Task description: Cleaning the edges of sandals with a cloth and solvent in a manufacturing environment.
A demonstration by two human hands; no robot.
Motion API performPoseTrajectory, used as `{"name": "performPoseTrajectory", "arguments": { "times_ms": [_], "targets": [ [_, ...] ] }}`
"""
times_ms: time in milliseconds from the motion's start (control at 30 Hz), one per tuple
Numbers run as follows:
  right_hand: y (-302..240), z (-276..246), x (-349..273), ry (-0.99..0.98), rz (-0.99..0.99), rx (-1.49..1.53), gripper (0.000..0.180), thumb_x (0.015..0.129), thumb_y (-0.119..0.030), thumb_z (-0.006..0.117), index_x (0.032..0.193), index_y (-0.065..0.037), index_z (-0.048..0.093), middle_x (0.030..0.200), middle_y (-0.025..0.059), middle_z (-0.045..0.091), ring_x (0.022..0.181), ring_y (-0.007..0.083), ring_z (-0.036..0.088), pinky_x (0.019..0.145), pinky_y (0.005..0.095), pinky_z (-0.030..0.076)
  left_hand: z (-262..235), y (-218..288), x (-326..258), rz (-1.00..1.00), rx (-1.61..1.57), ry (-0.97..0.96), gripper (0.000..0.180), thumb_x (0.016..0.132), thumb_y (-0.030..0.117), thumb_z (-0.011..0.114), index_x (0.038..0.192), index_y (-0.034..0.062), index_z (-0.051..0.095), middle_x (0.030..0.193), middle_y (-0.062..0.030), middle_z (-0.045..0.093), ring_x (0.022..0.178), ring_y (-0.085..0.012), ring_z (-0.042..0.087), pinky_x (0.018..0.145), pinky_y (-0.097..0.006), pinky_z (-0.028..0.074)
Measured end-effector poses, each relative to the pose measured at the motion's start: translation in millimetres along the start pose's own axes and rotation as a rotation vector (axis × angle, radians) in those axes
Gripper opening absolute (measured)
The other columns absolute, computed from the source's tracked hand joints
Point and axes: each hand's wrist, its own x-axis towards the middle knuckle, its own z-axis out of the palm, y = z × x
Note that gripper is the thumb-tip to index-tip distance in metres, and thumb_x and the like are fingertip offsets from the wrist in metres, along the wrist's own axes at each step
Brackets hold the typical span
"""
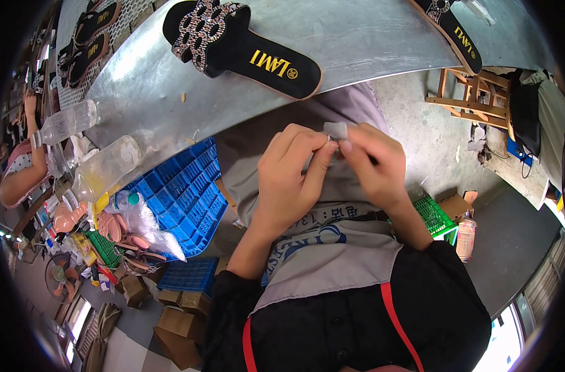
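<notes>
My two hands meet over my lap, just off the table's near edge. A small whitish, soft-looking piece [336,129] sticks up between their fingertips; I cannot make out its kind. My right hand [378,164] pinches it between thumb and fingers. Thumb and forefinger of my left hand [292,177] press together against the same spot, and what lies in them is too small to name. Beyond the hands, a black slide sandal [267,62] with a jewelled strap lies on the metal table [140,87]. Neither hand touches it.
Another jewelled sandal [456,37] lies at the far right. Clear plastic bottles [109,162] stand at the table's left edge, above a blue crate [186,192]. Sandals [87,53] sit on a mesh conveyor. A wooden stool [475,96] stands right; a person's arm [31,149] shows far left.
</notes>
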Motion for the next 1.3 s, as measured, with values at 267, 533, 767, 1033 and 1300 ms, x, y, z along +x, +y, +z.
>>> {"name": "performPoseTrajectory", "arguments": {
  "times_ms": [267, 533, 767, 1033, 1300],
  "targets": [
    [-14, 3, 15, 0.092, -0.239, -0.381, 0.027, 0.084, 0.000, 0.078, 0.109, -0.004, 0.072, 0.101, 0.0080, 0.074, 0.073, 0.0210, 0.072, 0.055, 0.0319, 0.055, -19, 29, 15, 0.034, 0.252, -0.075, 0.008, 0.088, 0.003, 0.077, 0.093, 0.0021, 0.070, 0.088, -0.0101, 0.066, 0.079, -0.0268, 0.064, 0.071, -0.037, 0.051],
    [-5, -5, 47, 0.152, -0.145, -0.363, 0.020, 0.086, 0.002, 0.073, 0.105, -0.004, 0.072, 0.095, 0.0082, 0.071, 0.071, 0.0252, 0.071, 0.061, 0.0353, 0.057, -52, 4, 85, 0.490, 0.538, -0.058, 0.060, 0.077, 0.018, 0.089, 0.132, 0.0041, 0.068, 0.126, -0.0111, 0.073, 0.124, -0.0339, 0.066, 0.110, -0.050, 0.046],
    [-7, 9, 53, 0.124, -0.157, -0.513, 0.032, 0.083, 0.006, 0.073, 0.114, -0.003, 0.071, 0.107, 0.0094, 0.071, 0.076, 0.0252, 0.071, 0.063, 0.0330, 0.057, -45, -34, 95, 0.437, 0.582, -0.207, 0.097, 0.070, 0.029, 0.093, 0.152, 0.0024, 0.050, 0.137, -0.0042, 0.072, 0.130, -0.0241, 0.064, 0.125, -0.052, 0.030],
    [-19, 12, 63, 0.069, -0.040, -0.601, 0.033, 0.085, 0.003, 0.073, 0.117, -0.003, 0.072, 0.103, 0.0061, 0.069, 0.074, 0.0232, 0.071, 0.061, 0.0339, 0.057, -44, -37, 97, 0.402, 0.476, -0.223, 0.096, 0.066, 0.024, 0.094, 0.150, 0.0040, 0.052, 0.127, -0.0037, 0.075, 0.126, -0.0221, 0.066, 0.120, -0.049, 0.038],
    [-29, 14, 60, 0.003, 0.033, -0.687, 0.036, 0.083, 0.003, 0.072, 0.118, -0.004, 0.070, 0.098, 0.0049, 0.065, 0.071, 0.0214, 0.069, 0.059, 0.0341, 0.055, -44, -38, 96, 0.397, 0.449, -0.220, 0.088, 0.066, 0.021, 0.094, 0.144, 0.0036, 0.057, 0.127, -0.0052, 0.075, 0.124, -0.0243, 0.067, 0.118, -0.049, 0.040]
  ]
}}
